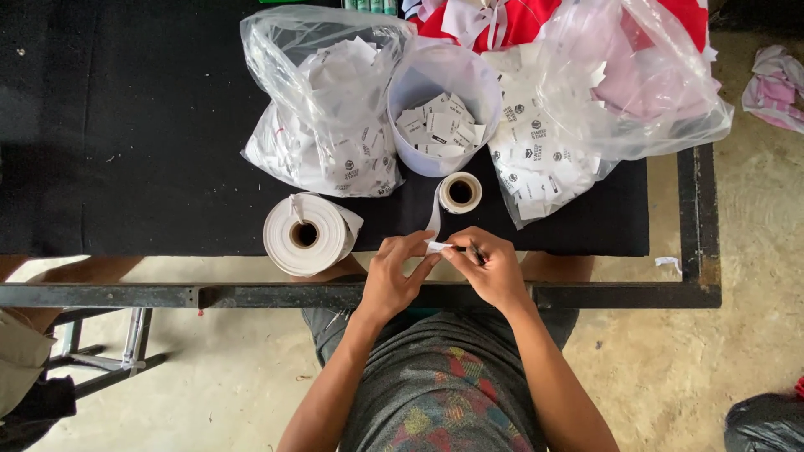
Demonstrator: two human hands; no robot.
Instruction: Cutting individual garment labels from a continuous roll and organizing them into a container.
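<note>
At table edge, both hands (444, 268) fingertips together, pinching white label tape (435, 228) from small roll (460, 192)

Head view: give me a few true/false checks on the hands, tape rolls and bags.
1. Both hands, left hand and right hand, meet on a white strip at the table's near edge. True.
2. The strip runs from the big roll. False: it comes from the small roll.
3. The white cup is empty. False: it holds cut white labels.
4. Two clear plastic bags of labels flank the cup. True.
</note>
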